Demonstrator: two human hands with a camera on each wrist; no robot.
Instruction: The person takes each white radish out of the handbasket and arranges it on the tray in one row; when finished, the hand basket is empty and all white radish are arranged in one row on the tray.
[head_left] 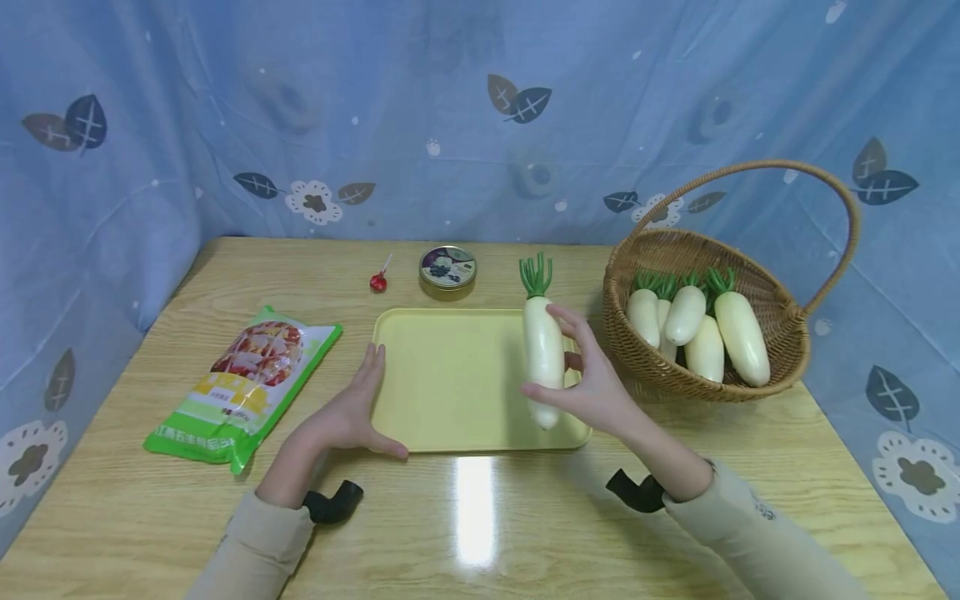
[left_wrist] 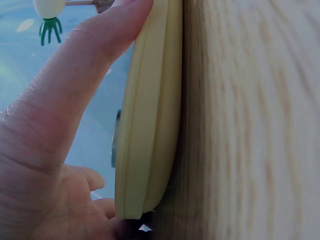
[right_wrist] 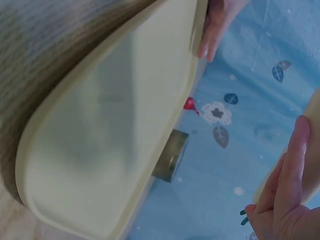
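Note:
My right hand (head_left: 596,379) grips a white radish (head_left: 543,350) with green stem stubs, thumb on one side and fingers on the other. The radish is held over the right end of a pale yellow tray (head_left: 450,379), its stems pointing away. In the right wrist view the hand (right_wrist: 285,205) and part of the radish show at the right edge. My left hand (head_left: 348,412) spans the tray's near left corner, fingers straight along the left side and thumb at the near rim. In the left wrist view the thumb (left_wrist: 85,65) lies against the tray's edge (left_wrist: 150,110).
A wicker basket (head_left: 787,333) with a tall handle stands at the right, with several white radishes (head_left: 741,333) inside. Behind the tray are a round tin (head_left: 447,268) and a red lollipop (head_left: 378,282). A green-edged food bag (head_left: 247,383) lies left. A blue curtain (head_left: 420,108) hangs behind.

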